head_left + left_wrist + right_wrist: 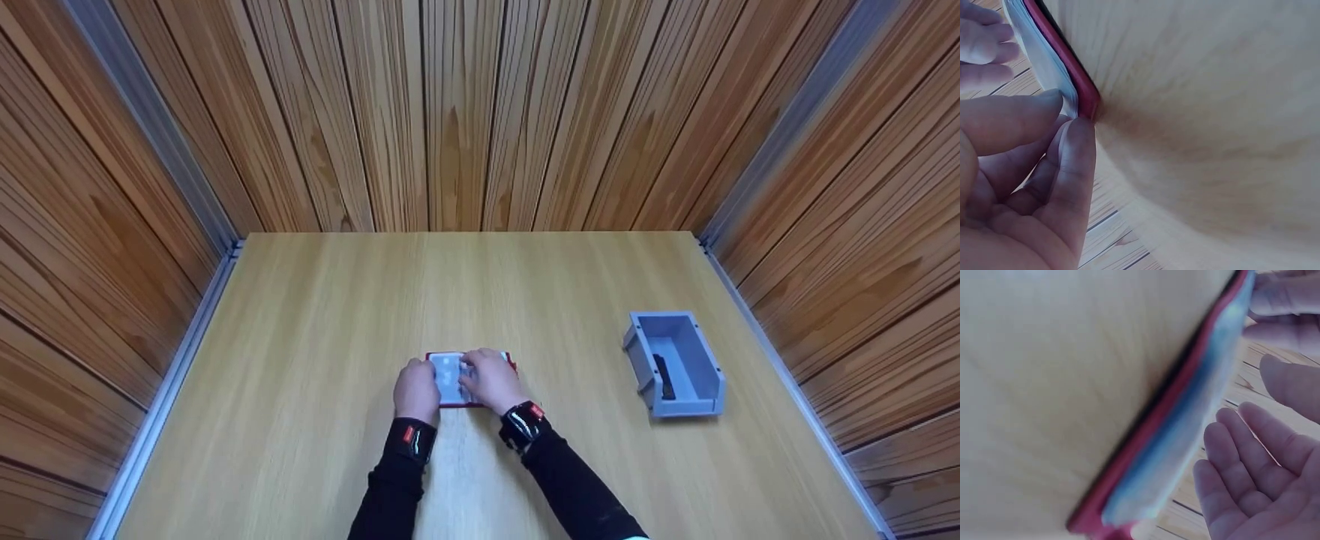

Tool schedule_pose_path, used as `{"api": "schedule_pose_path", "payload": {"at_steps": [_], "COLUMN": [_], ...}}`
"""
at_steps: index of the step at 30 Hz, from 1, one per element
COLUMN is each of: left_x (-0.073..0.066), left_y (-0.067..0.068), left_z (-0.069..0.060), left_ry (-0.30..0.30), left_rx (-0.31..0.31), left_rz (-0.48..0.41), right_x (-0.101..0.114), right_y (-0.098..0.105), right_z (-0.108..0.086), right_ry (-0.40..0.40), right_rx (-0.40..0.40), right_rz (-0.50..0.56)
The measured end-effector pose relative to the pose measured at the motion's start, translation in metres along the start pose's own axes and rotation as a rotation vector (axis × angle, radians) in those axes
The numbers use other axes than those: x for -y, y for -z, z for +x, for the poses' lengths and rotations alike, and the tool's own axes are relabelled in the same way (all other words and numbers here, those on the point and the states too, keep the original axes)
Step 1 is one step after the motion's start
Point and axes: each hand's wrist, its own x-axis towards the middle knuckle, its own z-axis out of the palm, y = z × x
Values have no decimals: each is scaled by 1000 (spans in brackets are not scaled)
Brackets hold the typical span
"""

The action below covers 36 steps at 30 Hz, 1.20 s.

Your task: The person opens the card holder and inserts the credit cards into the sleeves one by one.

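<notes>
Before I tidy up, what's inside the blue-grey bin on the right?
One dark, narrow object in the blue-grey bin, near its left wall. That wall hides the strip behind it from view.

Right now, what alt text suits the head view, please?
A person's left hand grips a pale, red-edged item at a tan table, with the right hand over it. At right, a grey-blue bin holds a black object.
</notes>
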Motion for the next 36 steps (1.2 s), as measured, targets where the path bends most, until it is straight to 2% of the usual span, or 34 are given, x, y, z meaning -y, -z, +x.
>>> {"api": "schedule_pose_path", "payload": {"at_steps": [5, 10, 15, 22, 26, 33, 36], "left_x": [1, 1, 0, 0, 0, 0, 0], "left_y": [-2, -1, 0, 0, 0, -1, -1], "left_z": [0, -1, -2, -2, -2, -1, -2], "left_ry": [-1, 3, 17, 12, 31, 33, 29], "left_rx": [-11, -5, 21, -9, -9, 9, 3], "left_rz": [15, 19, 4, -7, -32, -22, -26], "right_x": [-5, -13, -23, -41, -51, -67, -74], "right_y": [11, 21, 33, 59, 72, 88, 95], "right_z": [-5, -8, -11, -17, -21, -28, -32], "right_ry": [6, -22, -112, -253, -286, -366, -367], "right_rx": [-51, -60, -64, -144, -181, -188, -214], "right_rz": [29, 31, 46, 128, 150, 133, 122]}}
